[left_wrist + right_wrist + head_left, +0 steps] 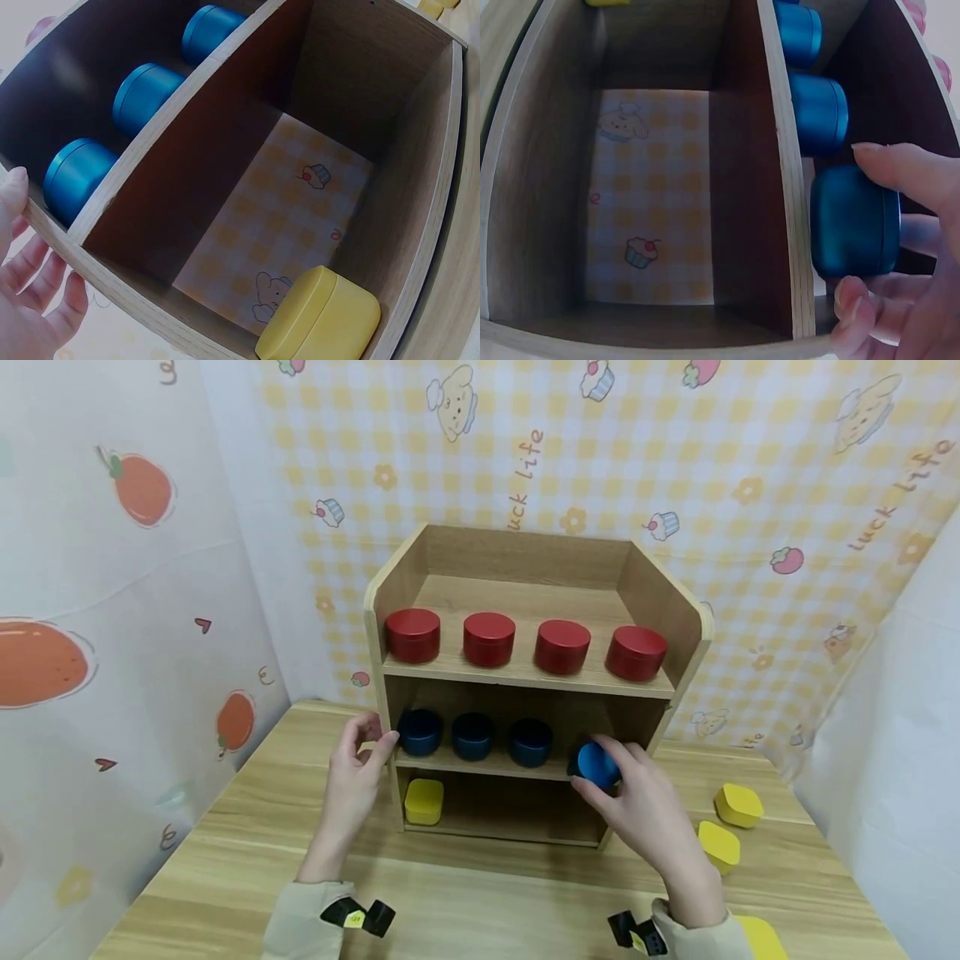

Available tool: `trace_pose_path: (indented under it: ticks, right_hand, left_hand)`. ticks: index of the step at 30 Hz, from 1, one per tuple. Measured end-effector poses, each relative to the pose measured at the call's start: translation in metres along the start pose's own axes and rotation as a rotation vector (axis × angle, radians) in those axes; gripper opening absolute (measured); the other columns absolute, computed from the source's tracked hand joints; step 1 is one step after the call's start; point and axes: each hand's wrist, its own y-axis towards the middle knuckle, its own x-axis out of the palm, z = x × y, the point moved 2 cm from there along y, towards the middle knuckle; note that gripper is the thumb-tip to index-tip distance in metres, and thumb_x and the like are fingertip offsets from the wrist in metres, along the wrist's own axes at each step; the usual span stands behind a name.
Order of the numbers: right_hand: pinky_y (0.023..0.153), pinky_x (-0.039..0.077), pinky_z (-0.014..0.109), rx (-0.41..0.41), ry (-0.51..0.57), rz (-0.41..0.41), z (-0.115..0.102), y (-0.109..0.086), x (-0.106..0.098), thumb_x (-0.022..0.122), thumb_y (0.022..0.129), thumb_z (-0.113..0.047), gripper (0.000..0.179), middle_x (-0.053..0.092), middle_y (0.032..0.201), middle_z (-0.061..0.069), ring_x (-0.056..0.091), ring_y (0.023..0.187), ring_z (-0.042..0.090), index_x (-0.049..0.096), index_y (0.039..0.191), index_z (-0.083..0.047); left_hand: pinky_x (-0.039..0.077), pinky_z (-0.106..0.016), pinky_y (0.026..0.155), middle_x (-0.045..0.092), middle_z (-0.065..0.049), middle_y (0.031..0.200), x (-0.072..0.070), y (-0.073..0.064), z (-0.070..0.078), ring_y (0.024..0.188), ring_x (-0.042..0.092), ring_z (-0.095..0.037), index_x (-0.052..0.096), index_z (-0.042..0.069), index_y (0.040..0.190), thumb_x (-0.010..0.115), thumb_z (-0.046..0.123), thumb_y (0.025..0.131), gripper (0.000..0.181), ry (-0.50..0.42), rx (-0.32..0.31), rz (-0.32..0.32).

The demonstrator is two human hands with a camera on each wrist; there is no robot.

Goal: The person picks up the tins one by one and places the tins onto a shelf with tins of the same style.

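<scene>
The right hand (648,814) pinches a blue tin (597,766) between thumb and fingers at the right end of the shelf unit's (525,837) middle level, beside three blue tins (472,737). The left hand (354,777) touches the unit's left side, fingers loosely bent and parted. The step looks like placing the fourth tin in line; the next move likely calls for levelling it, then loosening the grip. Whether its base meets the board is hard to tell. The nearest yellow box (760,937) on the worktop (813,877) is cut off below.

Seemingly wooden shelf (525,597): red, blue, yellow containers (489,641)
</scene>
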Motion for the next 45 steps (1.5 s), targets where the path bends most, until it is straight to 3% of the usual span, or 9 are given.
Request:
trace_pose_path:
  ticks: [10, 19, 29, 45]
  right_hand:
    - [0.084, 0.05, 0.055, 0.106, 0.014, -0.013, -0.004, 0.013, 0.006, 0.073, 0.089, -0.032, 0.059, 0.058, 0.12, 0.025, 0.059, 0.1, 0.039, 0.053, 0.137, -0.003]
    - [0.086, 0.049, 0.056, 0.178, 0.03, -0.008, -0.006, 0.021, 0.011, 0.069, 0.091, -0.031, 0.057, 0.057, 0.12, 0.028, 0.058, 0.103, 0.041, 0.052, 0.135, 0.002]
    - [0.084, 0.046, 0.059, 0.269, -0.018, -0.01, -0.007, 0.023, 0.016, 0.066, 0.092, -0.037, 0.056, 0.053, 0.126, 0.026, 0.056, 0.107, 0.043, 0.054, 0.136, -0.004]
    - [0.083, 0.046, 0.06, 0.304, -0.016, -0.016, -0.005, 0.026, 0.019, 0.064, 0.093, -0.04, 0.061, 0.052, 0.127, 0.026, 0.056, 0.109, 0.044, 0.047, 0.142, -0.007]
  left_hand:
    - [0.043, -0.017, 0.074, 0.05, -0.008, 0.105, -0.001, -0.001, -0.002, 0.101, 0.048, -0.016, 0.051, 0.0, 0.121, 0.063, 0.011, 0.096, 0.029, 0.0, -0.005, 0.007]
    - [0.042, -0.017, 0.075, 0.05, -0.009, 0.105, 0.0, -0.001, -0.002, 0.101, 0.048, -0.017, 0.051, 0.0, 0.12, 0.063, 0.014, 0.097, 0.03, 0.006, 0.002, 0.0]
    - [0.042, -0.017, 0.074, 0.049, -0.008, 0.106, 0.001, -0.001, -0.002, 0.101, 0.047, -0.015, 0.05, 0.0, 0.122, 0.062, 0.012, 0.097, 0.03, 0.007, -0.017, -0.003]
    - [0.042, -0.017, 0.073, 0.05, -0.008, 0.106, 0.002, 0.002, -0.003, 0.101, 0.048, -0.016, 0.051, 0.001, 0.121, 0.063, 0.013, 0.097, 0.03, 0.008, -0.008, 0.002]
